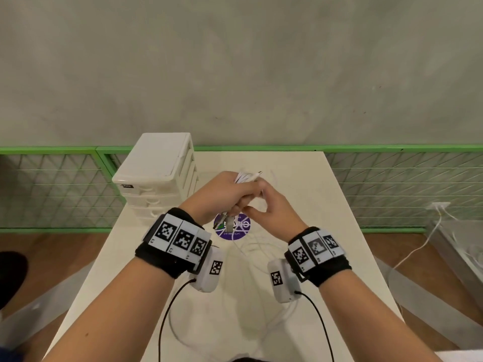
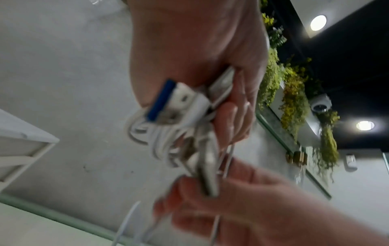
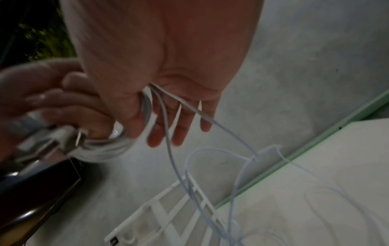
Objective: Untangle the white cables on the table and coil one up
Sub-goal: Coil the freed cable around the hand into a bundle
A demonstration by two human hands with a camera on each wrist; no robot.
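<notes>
While the white drawer unit point(image 1: 156, 178) is standing at the table's point(image 1: 339, 231) left, the left hand point(image 1: 222, 194) is gripping the coiled cable point(image 1: 244, 177), plug pointing right; the right hand point(image 1: 277, 212) is pinching loose strands point(image 3: 172, 158). Sticker writing unreadable.

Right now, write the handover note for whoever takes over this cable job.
Left hand: grip closed round the coiled bundle of white cable, a blue-tipped USB plug sticking out.
Right hand: pinches a strand by the bundle; loose strands run across its fingers down to the table.
Done: several loops wound.
Left: wind in the slack; more cable lies loose on the table.
</notes>
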